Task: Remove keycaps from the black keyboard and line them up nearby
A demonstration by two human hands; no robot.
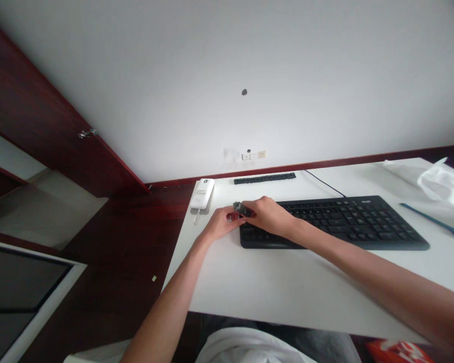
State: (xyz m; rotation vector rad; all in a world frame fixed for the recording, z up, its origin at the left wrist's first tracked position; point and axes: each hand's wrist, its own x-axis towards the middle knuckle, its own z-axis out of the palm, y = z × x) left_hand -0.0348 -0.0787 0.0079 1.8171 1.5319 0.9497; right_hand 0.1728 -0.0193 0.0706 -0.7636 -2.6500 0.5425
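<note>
Left hand: our left hand (221,224) reaches in from the lower middle, forearm stretched out over the desk (272,287), and stops just off the left end of the keyboard (336,222). Its fingers are curled together toward the small dark thing; whether they pinch it we cannot tell.

Right hand: our right hand (269,216) comes in from the lower right, the arm laid slantwise across the desk, the hand hovering over the keyboard's left end. Its fingers are closed around the dark thing, knuckles up.

Dark thing: the small dark object (242,208) sits between the two hands, just past the keyboard's left end, its tip poking out toward the left.

Hidden: most of the object is covered by the right fingers, so we cannot make out what it is. The hand also hides the keyboard's left keys.

Around: a white device (203,193) lies left of and beyond the keyboard; a dark strip (264,178) lies beyond it by the wall; a white bag (438,184) and a blue stick (433,220) lie past its right end, the bag cut off by the frame edge.
</note>
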